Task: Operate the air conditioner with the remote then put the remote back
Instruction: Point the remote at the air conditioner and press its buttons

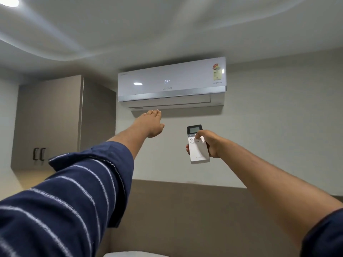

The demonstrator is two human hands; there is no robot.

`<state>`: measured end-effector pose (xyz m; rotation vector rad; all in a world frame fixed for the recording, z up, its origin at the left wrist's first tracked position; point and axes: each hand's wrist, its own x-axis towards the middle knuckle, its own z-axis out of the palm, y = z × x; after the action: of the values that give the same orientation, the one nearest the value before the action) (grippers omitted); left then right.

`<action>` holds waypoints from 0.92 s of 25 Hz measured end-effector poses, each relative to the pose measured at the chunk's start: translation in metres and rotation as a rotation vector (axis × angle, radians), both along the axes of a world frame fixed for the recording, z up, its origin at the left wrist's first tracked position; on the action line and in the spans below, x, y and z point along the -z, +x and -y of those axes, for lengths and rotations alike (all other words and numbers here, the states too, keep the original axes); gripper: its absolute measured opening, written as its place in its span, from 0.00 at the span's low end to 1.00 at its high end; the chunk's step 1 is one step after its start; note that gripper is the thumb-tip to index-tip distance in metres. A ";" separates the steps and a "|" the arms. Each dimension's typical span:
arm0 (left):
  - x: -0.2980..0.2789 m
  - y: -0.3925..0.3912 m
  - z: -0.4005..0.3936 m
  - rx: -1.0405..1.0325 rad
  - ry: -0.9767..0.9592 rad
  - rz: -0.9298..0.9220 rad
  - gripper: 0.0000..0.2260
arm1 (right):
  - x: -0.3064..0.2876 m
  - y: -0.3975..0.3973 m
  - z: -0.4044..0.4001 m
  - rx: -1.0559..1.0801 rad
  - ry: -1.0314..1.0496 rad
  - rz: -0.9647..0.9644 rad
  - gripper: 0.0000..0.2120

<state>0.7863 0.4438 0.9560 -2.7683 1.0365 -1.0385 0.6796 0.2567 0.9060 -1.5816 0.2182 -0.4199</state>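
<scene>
1. The right hand (pixel 207 143) is gripping the remote (pixel 197 144) below the air conditioner (pixel 171 82), thumb pressing a button.
2. The left hand (pixel 151 125) is reaching flat and empty just under the unit's vent.
3. Judged best: keeping the remote aimed at the panel, which is showing 25, and pressing once.
4. Counted: one remote, one unit, two hands.

The wall (pixel 269 127) carries the air conditioner (pixel 171 83).
</scene>
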 end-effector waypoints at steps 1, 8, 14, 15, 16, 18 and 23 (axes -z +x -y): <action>0.002 0.000 0.002 -0.006 0.003 0.002 0.29 | 0.001 -0.002 0.002 -0.011 -0.009 0.009 0.15; 0.004 -0.001 0.014 -0.030 0.008 0.013 0.29 | 0.005 -0.007 0.007 -0.058 -0.015 0.097 0.14; 0.006 -0.001 0.022 -0.033 0.003 0.012 0.29 | 0.004 0.001 0.005 -0.074 -0.031 0.102 0.12; 0.007 -0.001 0.022 -0.034 0.003 0.010 0.29 | 0.005 0.002 0.005 -0.079 -0.027 0.109 0.12; 0.008 -0.001 0.022 -0.035 0.004 0.008 0.29 | 0.005 0.002 0.005 -0.084 -0.022 0.113 0.12; 0.010 0.000 0.021 -0.039 0.003 0.004 0.29 | 0.006 0.003 0.004 -0.092 -0.015 0.108 0.12; 0.012 -0.005 0.017 -0.052 0.005 -0.009 0.29 | 0.007 -0.001 0.000 -0.094 -0.003 0.065 0.13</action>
<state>0.7816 0.4273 0.9445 -2.7827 0.9610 -1.0160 0.6787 0.2564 0.8995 -1.5715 0.0931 -0.3984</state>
